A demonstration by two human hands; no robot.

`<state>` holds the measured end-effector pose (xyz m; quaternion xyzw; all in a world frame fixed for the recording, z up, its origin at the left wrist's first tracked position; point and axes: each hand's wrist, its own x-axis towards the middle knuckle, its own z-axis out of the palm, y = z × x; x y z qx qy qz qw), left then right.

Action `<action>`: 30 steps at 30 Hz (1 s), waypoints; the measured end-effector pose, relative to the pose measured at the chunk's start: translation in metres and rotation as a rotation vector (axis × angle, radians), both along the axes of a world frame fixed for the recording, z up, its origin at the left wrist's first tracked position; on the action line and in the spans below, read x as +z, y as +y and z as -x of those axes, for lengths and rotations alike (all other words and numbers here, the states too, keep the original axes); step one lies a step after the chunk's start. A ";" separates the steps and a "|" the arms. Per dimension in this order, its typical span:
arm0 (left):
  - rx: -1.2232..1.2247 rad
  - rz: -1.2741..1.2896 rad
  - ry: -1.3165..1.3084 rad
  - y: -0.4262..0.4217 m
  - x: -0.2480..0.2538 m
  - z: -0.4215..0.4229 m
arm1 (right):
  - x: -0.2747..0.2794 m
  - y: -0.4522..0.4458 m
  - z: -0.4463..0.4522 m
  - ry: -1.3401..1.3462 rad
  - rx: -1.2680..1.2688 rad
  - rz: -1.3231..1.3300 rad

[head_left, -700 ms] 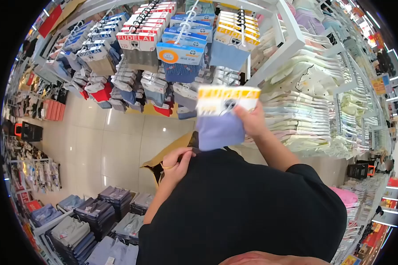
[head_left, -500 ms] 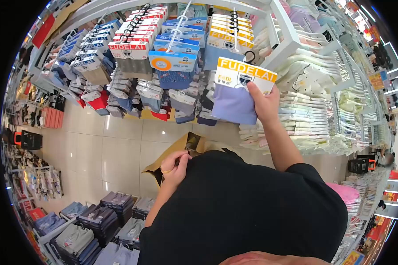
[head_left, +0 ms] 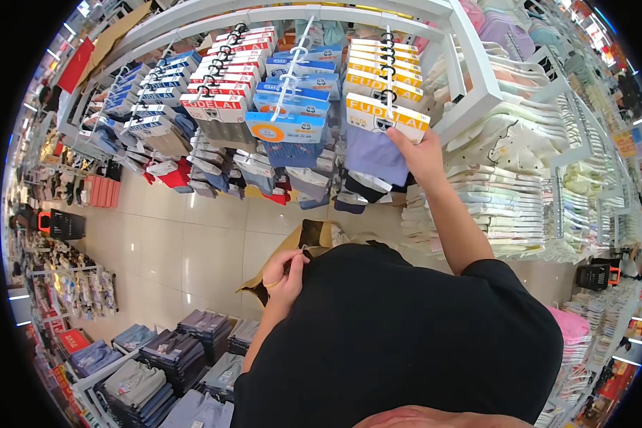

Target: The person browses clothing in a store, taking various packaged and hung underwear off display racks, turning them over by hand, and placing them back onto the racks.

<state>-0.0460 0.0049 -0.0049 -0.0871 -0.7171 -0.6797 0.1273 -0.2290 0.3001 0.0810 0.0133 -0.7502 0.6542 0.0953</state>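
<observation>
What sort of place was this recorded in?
Most likely a clothing shop, or a store's clothing section: packs labelled FUDELAI hang on a white rack, folded garments lie in stacks at lower left, and pale clothes hang at the right.

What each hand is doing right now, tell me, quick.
Left hand: curled closed; whether it holds anything cannot be told.
Right hand: closed, holding the lavender FUDELAI pack.

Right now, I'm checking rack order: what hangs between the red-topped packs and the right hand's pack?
In the head view, blue-topped packs hang between the red-topped packs and the lilac pack.
</observation>
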 end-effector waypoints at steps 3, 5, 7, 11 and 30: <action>0.037 0.022 0.015 -0.003 0.001 0.006 | -0.031 -0.004 0.007 0.177 -0.075 0.141; 0.052 0.015 0.015 -0.005 0.003 0.010 | -0.061 -0.011 -0.005 0.203 -0.189 0.122; 0.081 -0.001 -0.008 -0.007 0.003 0.012 | -0.099 -0.020 -0.029 0.089 -0.191 0.104; 0.158 -0.048 -0.053 -0.007 0.002 0.017 | -0.125 -0.041 -0.060 -0.403 0.227 0.103; 0.363 0.082 -0.025 0.007 0.013 0.045 | -0.039 -0.117 0.043 0.197 0.514 -0.102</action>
